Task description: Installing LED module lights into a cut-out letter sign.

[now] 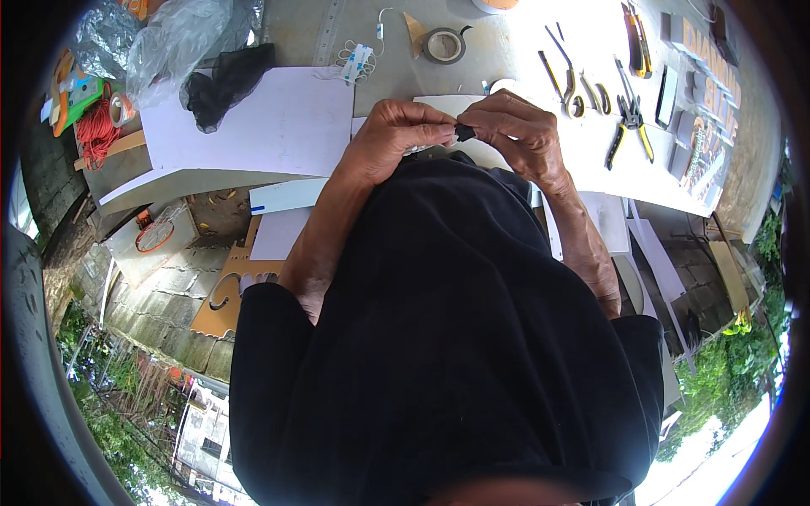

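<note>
My left hand (390,142) and my right hand (521,137) meet at the near side of the work table. Between their fingertips is a small black piece (464,132), pinched by the fingers of both; its kind is too small to make out. Just beyond the hands lies a white sheet (443,104). A roll of dark tape (444,45) with a loose end rests farther back. Part of what lies under my hands is hidden by them and by my black shirt.
On the right are pliers (631,126), a utility knife (638,42), scissors (570,83) and raised block letters (704,93). At left lie a large white sheet (278,118), black mesh cloth (226,84), clear plastic bags (179,42) and red cord (97,135). White-and-blue wired modules (359,63) sit at the back.
</note>
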Demonstrator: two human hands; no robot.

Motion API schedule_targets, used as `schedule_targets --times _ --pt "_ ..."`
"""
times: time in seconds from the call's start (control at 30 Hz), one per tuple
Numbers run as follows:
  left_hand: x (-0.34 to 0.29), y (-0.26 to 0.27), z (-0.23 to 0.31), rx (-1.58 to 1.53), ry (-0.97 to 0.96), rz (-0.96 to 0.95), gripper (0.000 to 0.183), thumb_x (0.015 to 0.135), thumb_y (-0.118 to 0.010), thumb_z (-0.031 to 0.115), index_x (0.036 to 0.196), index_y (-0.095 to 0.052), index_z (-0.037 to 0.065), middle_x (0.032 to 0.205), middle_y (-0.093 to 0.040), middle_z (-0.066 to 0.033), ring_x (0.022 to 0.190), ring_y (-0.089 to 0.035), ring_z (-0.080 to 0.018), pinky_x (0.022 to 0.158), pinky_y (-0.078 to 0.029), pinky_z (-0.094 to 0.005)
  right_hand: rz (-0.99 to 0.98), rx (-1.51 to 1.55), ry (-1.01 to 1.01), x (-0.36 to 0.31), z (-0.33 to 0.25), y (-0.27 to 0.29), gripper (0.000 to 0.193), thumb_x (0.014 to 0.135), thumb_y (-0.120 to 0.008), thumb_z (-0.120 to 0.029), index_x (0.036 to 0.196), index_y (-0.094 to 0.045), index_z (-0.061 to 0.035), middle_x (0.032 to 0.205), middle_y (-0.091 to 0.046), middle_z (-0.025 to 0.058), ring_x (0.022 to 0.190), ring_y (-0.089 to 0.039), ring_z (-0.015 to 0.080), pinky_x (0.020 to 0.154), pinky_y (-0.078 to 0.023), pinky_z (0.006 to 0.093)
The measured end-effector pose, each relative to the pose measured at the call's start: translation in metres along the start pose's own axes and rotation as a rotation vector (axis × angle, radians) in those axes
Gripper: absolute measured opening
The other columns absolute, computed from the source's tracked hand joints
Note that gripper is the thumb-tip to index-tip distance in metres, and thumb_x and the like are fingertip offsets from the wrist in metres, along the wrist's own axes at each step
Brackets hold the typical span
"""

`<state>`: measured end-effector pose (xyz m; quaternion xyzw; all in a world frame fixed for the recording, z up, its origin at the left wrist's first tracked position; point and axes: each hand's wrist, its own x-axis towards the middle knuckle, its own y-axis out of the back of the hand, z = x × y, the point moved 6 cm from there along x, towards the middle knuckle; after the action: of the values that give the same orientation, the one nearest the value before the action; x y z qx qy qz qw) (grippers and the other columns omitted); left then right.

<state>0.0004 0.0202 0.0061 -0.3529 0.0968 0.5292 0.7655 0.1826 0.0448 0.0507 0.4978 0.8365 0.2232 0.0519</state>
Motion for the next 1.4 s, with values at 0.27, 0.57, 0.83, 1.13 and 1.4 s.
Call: schedule_targets --times 0.27,0.57,0.83,1.13,1.4 --pt "-0.009 -0.008 0.006 0.051 -0.104 0.066 0.014 0.087 -0.08 0.003 0.101 -0.079 -0.002 0.091 -0.077 -0.0107 0.083 -0.072 -0.0136 0.076 -0.058 -0.0257 0.061 0.1 -0.093 -0.004 0.001 -0.001 0.016 0.083 -0.082 -0.012 0.099 -0.081 -0.0078 0.094 -0.076 0.0068 0.088 -0.07 0.0202 0.078 -0.058 0.034" --pt "-0.022 -0.027 0.042 0.658 -0.554 0.269 0.013 0.083 -0.085 0.01 0.095 -0.082 0.008 0.082 -0.076 -0.0066 0.073 -0.064 -0.0145 0.066 -0.053 -0.0295 0.154 0.363 -0.343 -0.013 0.01 -0.006 0.009 0.088 -0.08 -0.007 0.097 -0.08 -0.0061 0.094 -0.076 0.0064 0.09 -0.07 0.0161 0.083 -0.056 0.0339" --pt "-0.02 -0.026 0.043 0.762 -0.65 0.3 0.018 0.077 -0.09 0.017 0.088 -0.081 0.007 0.076 -0.074 -0.0049 0.074 -0.063 -0.0163 0.065 -0.052 -0.0307 0.115 0.345 -0.38 -0.015 0.004 -0.006 0.011 0.088 -0.078 -0.001 0.099 -0.078 -0.0016 0.098 -0.075 0.0098 0.094 -0.067 0.018 0.087 -0.051 0.0342" --pt "-0.022 -0.022 0.035 0.529 -0.467 0.244 0.016 0.081 -0.088 0.012 0.093 -0.081 0.003 0.08 -0.071 -0.0082 0.074 -0.065 -0.0138 0.067 -0.053 -0.029 0.136 0.395 -0.478 -0.022 0.003 -0.009 0.009 0.09 -0.078 -0.009 0.098 -0.078 -0.0029 0.094 -0.074 0.0055 0.091 -0.069 0.0151 0.086 -0.054 0.0336" --pt "-0.025 -0.021 0.037 0.568 -0.461 0.238 0.015 0.08 -0.087 0.009 0.093 -0.081 0.003 0.08 -0.071 -0.0081 0.075 -0.066 -0.0138 0.067 -0.054 -0.0287 0.077 0.523 -0.563 -0.024 0.005 -0.013 0.02 0.089 -0.078 -0.014 0.106 -0.076 -0.0026 0.096 -0.074 0.007 0.094 -0.068 0.0159 0.086 -0.054 0.0341"
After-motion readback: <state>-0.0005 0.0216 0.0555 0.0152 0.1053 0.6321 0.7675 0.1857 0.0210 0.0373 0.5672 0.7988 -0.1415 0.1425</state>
